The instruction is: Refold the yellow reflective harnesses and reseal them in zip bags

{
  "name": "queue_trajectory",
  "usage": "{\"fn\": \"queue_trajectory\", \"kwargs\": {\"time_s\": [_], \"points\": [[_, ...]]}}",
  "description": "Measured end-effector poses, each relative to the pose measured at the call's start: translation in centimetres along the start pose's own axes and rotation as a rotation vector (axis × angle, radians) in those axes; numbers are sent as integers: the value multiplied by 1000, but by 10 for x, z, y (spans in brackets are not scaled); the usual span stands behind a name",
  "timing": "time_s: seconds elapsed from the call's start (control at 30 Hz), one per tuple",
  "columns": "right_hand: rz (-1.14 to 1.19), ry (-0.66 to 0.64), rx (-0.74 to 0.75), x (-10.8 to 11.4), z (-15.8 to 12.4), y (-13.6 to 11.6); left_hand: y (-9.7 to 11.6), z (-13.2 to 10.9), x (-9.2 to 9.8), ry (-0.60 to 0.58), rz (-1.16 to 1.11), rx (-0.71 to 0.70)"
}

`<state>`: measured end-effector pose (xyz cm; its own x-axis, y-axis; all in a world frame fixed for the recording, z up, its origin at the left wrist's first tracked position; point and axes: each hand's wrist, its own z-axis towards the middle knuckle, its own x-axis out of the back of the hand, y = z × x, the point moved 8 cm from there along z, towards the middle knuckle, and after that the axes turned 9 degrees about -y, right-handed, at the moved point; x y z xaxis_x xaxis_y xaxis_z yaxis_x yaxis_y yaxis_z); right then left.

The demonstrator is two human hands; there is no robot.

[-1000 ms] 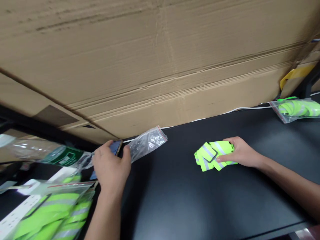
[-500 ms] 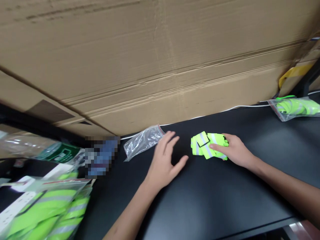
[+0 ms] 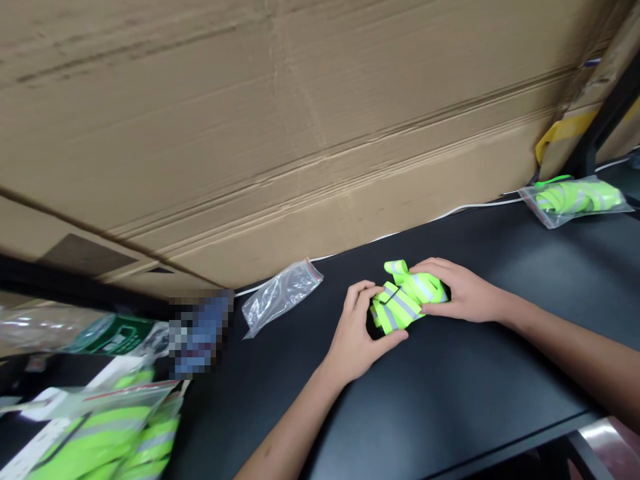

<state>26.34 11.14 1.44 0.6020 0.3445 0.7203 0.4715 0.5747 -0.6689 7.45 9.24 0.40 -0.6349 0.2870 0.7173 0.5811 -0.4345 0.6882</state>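
Observation:
A folded bundle of neon-green reflective bands [image 3: 403,298] with grey stripes rests on the black table [image 3: 450,400]. My right hand [image 3: 460,293] grips it from the right, fingers curled over the top. My left hand [image 3: 357,330] closes on its left end, thumb under and fingers over. An empty clear zip bag [image 3: 280,293] lies just left of my left hand, near the cardboard wall.
A large cardboard box [image 3: 300,133] stands along the table's back edge, with a white cable [image 3: 475,208] at its foot. A bagged set of green bands [image 3: 575,198] lies far right. More bagged green bands [image 3: 105,433] and a white power strip [image 3: 30,453] lie at the lower left.
My left hand left the phone at the left, crossed past the empty bag and closed on the green bundle. My right hand drew the bundle slightly left and lifted it.

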Motion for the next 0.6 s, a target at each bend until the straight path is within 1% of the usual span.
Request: {"fn": "queue_trajectory", "kwargs": {"time_s": [0.07,0.13,0.17,0.23,0.3,0.4,0.5,0.57,0.6], "points": [[78,66,-40,2,1,7,-1,1,5,84,-77,28],[124,115,-74,0,2,12,-11,4,10,156,-172,103],[123,125,-78,-2,2,11,-17,7,12,174,-210,144],[64,137,-68,-4,3,6,-32,16,16,185,-238,211],[-45,151,-37,-2,2,-3,-45,24,24,200,-200,248],[-170,89,-17,-2,3,-14,-63,32,36,245,-85,279],[-163,-2,-96,-4,2,-10,-70,29,44,305,26,309],[-156,-44,-160,-7,1,-4,-62,21,49,367,113,278],[-157,-63,-179,-8,0,-1,-53,17,52,403,162,223]]}}
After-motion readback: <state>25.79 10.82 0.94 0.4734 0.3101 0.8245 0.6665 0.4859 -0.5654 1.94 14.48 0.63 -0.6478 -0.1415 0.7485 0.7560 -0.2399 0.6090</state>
